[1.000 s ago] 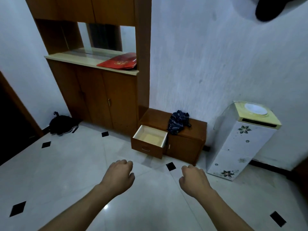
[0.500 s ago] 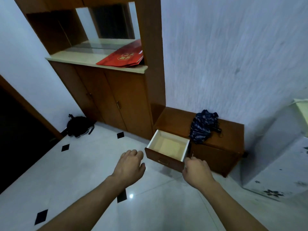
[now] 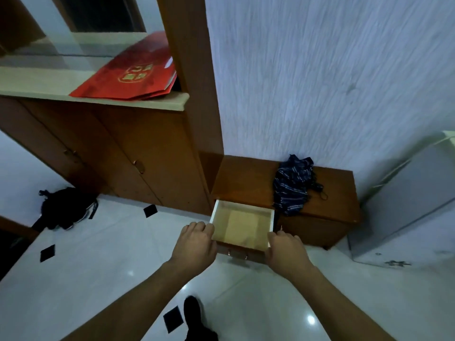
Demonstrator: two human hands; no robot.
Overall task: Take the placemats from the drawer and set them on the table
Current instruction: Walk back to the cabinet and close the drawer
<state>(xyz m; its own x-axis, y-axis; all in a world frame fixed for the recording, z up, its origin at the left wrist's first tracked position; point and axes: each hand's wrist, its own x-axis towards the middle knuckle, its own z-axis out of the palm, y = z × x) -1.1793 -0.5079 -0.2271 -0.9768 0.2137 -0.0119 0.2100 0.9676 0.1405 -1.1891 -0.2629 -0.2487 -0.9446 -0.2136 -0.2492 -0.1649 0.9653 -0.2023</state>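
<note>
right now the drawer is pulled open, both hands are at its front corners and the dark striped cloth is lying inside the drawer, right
Not quite. The dark striped cloth lies on top of the low cabinet, not inside the drawer. The head view shows it. The rest holds: the drawer is pulled open, with the left hand and right hand at its front corners.

Dim, bluish indoor light is seen throughout. Small bright glints are reflected off the glossy floor tiles [image 3: 310, 319], possibly from an overhead lamp. The textured wall [image 3: 320, 77] is smeared by motion blur, and lines are bowed at the edges.
</note>
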